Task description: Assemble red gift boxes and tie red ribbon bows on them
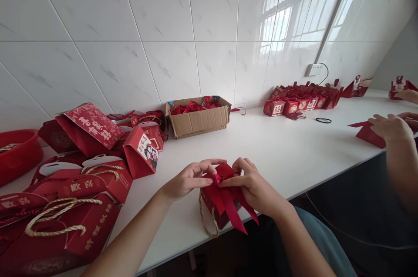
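A small red gift box stands at the front edge of the white counter, with a gold rope handle hanging down its left side. Red ribbon is gathered in a knot on top, and its two tails drape over the near side. From the left, my left hand pinches the ribbon by the knot between thumb and fingers. My right hand grips the same ribbon from the right side of the knot. Parts of the box top are hidden behind my fingers.
Red gift boxes with rope handles are piled at left beside a red plastic basin. Against the tiled wall sits a cardboard box of red ribbons. Small red boxes stand at right, near a co-worker's hand on a red box.
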Demonstrator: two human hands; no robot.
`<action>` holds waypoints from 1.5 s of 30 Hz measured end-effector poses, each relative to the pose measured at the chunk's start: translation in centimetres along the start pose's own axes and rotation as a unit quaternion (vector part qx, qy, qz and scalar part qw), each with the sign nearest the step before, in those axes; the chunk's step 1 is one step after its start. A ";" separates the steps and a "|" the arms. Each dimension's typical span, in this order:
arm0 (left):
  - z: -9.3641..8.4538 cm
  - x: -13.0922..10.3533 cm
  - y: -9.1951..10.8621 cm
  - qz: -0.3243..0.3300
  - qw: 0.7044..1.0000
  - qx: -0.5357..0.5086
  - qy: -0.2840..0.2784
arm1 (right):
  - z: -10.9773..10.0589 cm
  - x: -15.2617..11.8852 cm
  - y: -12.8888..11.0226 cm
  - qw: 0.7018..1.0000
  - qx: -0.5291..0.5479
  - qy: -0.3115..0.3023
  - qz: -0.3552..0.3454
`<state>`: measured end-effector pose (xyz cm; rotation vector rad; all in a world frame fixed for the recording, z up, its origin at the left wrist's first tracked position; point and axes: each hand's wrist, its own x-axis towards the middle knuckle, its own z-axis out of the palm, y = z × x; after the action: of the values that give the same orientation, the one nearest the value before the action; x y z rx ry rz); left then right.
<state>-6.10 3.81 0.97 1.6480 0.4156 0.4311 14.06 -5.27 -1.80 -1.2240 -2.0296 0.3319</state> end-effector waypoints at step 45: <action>3.7 0.6 -1.1 0.026 0.971 0.101 0.213 | 1.6 0.6 0.4 0.838 0.455 0.245 0.177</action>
<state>-3.74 1.10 -0.48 1.7651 0.7560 0.8098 13.07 -4.34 -2.93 -0.9011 -0.9577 0.9272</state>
